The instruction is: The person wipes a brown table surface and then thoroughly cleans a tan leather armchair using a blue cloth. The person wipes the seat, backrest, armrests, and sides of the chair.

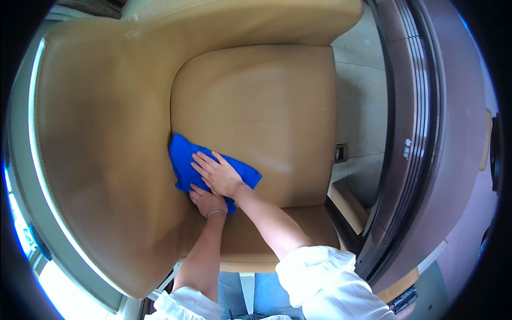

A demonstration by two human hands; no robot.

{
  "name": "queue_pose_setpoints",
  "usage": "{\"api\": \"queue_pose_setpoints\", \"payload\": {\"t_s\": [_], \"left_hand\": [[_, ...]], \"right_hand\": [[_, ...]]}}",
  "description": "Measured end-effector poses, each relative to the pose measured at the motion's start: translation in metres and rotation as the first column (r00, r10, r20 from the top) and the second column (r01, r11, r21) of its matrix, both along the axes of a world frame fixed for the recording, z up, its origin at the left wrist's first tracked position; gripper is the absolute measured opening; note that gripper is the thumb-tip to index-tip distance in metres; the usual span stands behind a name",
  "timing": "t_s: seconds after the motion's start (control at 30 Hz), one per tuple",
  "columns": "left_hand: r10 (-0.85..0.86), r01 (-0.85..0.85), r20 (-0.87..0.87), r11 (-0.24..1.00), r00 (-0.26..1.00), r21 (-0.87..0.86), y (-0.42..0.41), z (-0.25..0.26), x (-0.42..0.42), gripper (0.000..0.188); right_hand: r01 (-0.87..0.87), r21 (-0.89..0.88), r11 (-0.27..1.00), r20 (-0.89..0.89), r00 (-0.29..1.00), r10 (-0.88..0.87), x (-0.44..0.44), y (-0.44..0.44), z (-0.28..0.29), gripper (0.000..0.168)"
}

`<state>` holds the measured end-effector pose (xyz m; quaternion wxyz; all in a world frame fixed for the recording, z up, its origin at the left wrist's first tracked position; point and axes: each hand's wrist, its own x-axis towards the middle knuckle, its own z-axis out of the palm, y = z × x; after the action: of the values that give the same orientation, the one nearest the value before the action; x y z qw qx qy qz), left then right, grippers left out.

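Observation:
A blue cloth point(182, 158) lies spread over the rear near corner of a tan leather-like seat cushion point(260, 104), where the seat meets the tall backrest point(92, 140). My right hand point(218, 174) presses flat on the middle of the cloth, fingers pointing up and left. Just below it, my left hand point(206, 200), with a bracelet at the wrist, rests on the cloth's lower edge. The two hands touch or nearly touch. Neither hand visibly grips the cloth; the palms are hidden.
A dark-edged table point(400, 132) with metallic trim stands along the right. Between it and the seat shows a tiled floor point(360, 96) with a small floor fitting point(341, 153). The sofa's arm point(256, 20) curves along the top. A window frame point(68, 240) runs behind the backrest.

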<state>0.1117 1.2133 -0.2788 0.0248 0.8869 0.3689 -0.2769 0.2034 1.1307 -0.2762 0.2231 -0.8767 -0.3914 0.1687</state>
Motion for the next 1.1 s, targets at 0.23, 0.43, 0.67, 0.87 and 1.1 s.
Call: {"api": "queue_pose_setpoints", "payload": {"t_s": [0.23,0.43,0.67,0.87,1.1], "left_hand": [[-0.46,0.355,-0.479,0.886,0.747,-0.298,-0.077,0.038,-0.009,0.054],[-0.659,0.297,-0.395,0.687,0.64,-0.664,-0.188,0.043,-0.023,0.037],[-0.766,0.329,-0.176,0.456,0.619,-0.827,-0.234,0.09,-0.018,0.036],[-0.818,0.501,0.088,0.259,0.569,-0.826,-0.124,0.169,-0.018,0.033],[-0.738,0.578,0.169,0.342,0.653,-0.74,0.036,0.323,-0.065,0.02]], "right_hand": [[0.152,0.023,0.988,-0.095,0.984,-0.149,-0.086,-0.089,0.012,0.029],[0.367,-0.306,0.878,-0.258,0.856,-0.448,-0.121,-0.205,0.028,0.015],[0.315,-0.886,0.34,-0.208,0.385,-0.899,-0.138,-0.258,0.065,0.038],[0.075,-0.72,0.69,-0.531,0.58,-0.618,-0.112,-0.175,0.175,0.033],[0.64,-0.217,0.737,-0.718,0.406,-0.565,-0.194,-0.052,0.26,0.019]]}}
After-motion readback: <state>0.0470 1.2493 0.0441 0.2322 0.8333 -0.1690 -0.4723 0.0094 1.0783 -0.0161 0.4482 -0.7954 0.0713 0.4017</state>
